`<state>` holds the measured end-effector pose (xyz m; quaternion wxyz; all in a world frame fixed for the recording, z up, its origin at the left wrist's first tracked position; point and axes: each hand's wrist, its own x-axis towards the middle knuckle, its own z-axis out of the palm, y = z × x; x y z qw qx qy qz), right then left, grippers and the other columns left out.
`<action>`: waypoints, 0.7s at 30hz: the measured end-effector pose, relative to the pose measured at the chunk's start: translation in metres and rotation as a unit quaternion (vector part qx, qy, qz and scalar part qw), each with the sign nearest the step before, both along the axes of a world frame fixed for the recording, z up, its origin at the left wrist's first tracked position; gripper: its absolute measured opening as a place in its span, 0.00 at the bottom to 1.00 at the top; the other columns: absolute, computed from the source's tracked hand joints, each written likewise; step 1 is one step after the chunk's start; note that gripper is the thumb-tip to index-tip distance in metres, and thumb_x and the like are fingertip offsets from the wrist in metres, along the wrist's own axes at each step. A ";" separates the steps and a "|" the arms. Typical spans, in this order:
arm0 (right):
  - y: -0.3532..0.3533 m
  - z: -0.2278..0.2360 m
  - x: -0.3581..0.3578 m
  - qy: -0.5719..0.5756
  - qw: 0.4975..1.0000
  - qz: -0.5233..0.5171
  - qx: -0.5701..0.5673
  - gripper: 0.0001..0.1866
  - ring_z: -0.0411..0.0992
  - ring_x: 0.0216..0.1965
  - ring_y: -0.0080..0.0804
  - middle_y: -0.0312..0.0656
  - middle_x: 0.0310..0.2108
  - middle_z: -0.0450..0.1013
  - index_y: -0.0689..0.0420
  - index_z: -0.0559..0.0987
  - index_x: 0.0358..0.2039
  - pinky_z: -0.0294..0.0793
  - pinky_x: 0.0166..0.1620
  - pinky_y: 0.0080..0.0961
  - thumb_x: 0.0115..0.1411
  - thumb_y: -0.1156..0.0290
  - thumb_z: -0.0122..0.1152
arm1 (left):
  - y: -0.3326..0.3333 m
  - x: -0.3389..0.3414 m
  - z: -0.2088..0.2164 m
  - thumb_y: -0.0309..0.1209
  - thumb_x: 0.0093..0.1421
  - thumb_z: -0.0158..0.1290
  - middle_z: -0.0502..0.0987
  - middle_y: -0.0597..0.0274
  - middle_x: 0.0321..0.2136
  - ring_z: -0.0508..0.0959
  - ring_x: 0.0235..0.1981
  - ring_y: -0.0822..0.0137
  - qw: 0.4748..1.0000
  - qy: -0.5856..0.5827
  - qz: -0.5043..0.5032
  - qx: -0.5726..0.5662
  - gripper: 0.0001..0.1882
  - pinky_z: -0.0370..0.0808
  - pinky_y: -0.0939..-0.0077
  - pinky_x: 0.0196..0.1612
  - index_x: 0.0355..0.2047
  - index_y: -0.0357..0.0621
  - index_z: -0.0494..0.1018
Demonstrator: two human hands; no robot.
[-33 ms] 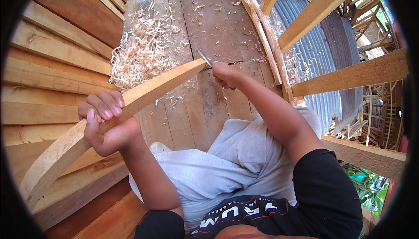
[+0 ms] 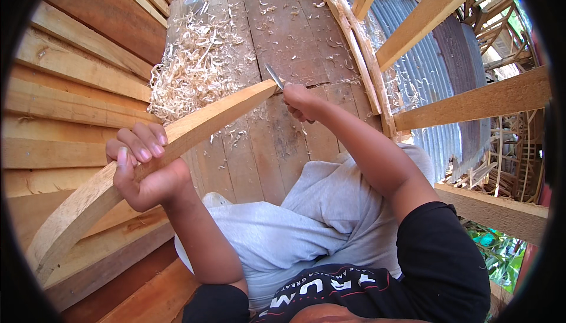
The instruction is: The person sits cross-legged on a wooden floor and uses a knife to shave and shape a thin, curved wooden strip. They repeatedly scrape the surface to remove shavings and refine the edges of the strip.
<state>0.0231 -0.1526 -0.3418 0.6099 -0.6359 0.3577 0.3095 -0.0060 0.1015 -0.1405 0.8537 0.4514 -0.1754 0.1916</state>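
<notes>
A long pale wooden beam slants across in front of me, from the lower left up to a tapered tip near the middle. My left hand is closed round it, fingers over the far side and thumb on the near side. In my right hand is a knife, its narrow metal blade pointing up and left across the beam's tapered tip. The blade appears to touch the wood there; the handle is mostly hidden in my fist.
Curled wood shavings lie heaped on the plank floor, with a clear, cup-like object beyond them. A plank wall rises at left. Split poles, timber posts and corrugated metal sheets stand at right.
My right hand has shifted very slightly left, and the knife blade now reaches a little farther over the beam's tip. My left hand and the beam look unmoved.
</notes>
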 end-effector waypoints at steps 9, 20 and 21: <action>0.001 -0.001 0.002 0.014 0.999 -0.024 0.019 0.13 0.43 0.12 0.21 0.32 0.13 0.50 0.49 0.58 0.16 0.39 0.17 0.26 0.58 0.65 0.35 | -0.001 -0.001 -0.001 0.34 0.53 0.44 0.59 0.70 0.15 0.58 0.18 0.74 1.000 0.009 0.007 -0.014 0.09 0.60 0.76 0.28 0.18 0.53 0.59; 0.018 0.008 -0.001 0.023 0.996 -0.051 0.065 0.14 0.42 0.12 0.20 0.31 0.12 0.48 0.48 0.58 0.17 0.40 0.16 0.27 0.60 0.63 0.32 | 0.003 0.000 0.000 0.34 0.51 0.43 0.59 0.68 0.15 0.59 0.17 0.73 0.999 0.018 0.015 -0.029 0.08 0.61 0.74 0.27 0.18 0.50 0.56; 0.006 -0.003 0.001 0.016 0.999 -0.035 0.027 0.15 0.42 0.12 0.20 0.31 0.12 0.48 0.48 0.58 0.17 0.40 0.16 0.26 0.60 0.62 0.32 | 0.001 0.000 0.001 0.34 0.51 0.43 0.59 0.68 0.15 0.59 0.17 0.73 0.999 0.017 0.011 -0.028 0.08 0.61 0.74 0.27 0.18 0.51 0.57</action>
